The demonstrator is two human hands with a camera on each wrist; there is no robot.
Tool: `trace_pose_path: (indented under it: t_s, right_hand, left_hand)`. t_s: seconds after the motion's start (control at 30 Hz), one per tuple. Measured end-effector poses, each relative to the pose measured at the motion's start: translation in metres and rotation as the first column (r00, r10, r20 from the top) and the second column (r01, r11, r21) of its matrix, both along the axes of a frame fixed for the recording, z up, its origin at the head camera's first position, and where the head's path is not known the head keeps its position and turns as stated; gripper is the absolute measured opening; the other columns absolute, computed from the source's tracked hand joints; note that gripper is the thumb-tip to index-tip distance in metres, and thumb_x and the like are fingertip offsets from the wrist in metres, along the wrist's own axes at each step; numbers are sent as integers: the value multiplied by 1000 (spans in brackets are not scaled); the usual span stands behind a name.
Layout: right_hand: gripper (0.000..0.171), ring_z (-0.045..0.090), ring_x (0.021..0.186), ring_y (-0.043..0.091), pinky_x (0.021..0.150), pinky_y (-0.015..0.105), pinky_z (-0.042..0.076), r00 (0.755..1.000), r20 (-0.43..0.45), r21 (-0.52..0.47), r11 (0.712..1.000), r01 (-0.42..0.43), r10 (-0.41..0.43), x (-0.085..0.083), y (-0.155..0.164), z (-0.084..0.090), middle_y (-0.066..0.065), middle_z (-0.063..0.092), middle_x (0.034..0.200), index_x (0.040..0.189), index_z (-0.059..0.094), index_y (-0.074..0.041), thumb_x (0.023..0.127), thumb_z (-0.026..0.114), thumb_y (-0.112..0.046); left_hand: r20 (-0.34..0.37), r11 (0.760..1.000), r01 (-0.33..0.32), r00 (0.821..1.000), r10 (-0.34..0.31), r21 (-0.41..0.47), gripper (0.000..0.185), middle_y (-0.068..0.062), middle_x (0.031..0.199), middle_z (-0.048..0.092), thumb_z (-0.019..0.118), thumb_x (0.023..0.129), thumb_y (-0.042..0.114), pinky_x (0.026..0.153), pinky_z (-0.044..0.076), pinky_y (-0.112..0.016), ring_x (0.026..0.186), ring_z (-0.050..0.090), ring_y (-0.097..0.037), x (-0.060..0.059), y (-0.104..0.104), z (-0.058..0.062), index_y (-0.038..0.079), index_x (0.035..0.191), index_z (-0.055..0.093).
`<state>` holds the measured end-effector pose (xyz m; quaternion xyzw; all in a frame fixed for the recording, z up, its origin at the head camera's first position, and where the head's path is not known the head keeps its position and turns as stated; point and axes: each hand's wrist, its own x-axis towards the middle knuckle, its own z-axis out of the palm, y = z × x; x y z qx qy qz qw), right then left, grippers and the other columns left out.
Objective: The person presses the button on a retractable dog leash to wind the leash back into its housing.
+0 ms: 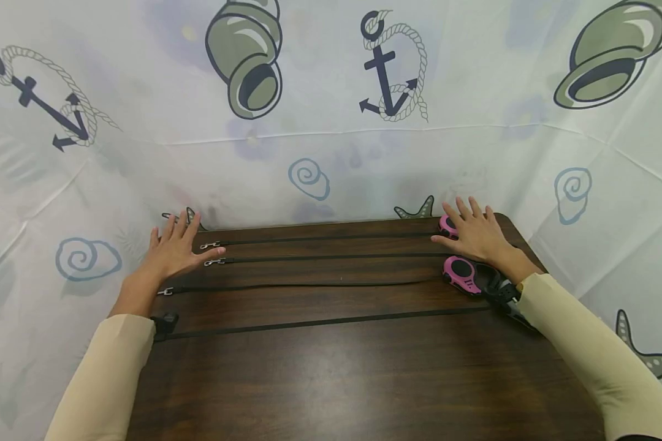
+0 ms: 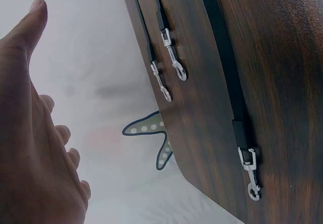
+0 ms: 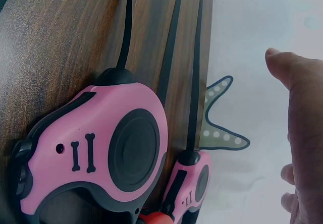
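As the empty hands [image 1: 171,254] [image 1: 479,237] are hovering apart, 4 straps [image 1: 336,321] are lying straight. Spacing is probably keeping them untangled.

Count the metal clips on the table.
3 visible, all at the left of the table: the far clip, the middle clip just nearer, and the near clip. The nearest strap has a hidden left end, so another may be there.

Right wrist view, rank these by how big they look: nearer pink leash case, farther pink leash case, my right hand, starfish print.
1. Nearer pink leash case
2. Right hand, partly cut off by the frame
3. Farther pink leash case and starfish print: too alike to rank, the case being partly hidden
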<state>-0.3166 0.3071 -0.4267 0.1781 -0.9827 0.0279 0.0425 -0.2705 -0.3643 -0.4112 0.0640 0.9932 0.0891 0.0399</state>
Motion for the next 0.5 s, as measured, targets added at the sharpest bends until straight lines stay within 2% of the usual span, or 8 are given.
trace_pose_path:
  t_s: [0.5]
  right_hand:
    - [99,11,157,55,120,77,11,1000,-1,2,1000,-8,8,5,2,0,29,16,172,170,18,-10,100,55,-68]
  left_hand:
    - [-43,999,18,999,-17,27,116,-32,171,-11,54,96,76,117,-5,-80,157,-10,-55,7,-4,0,14,169,-12]
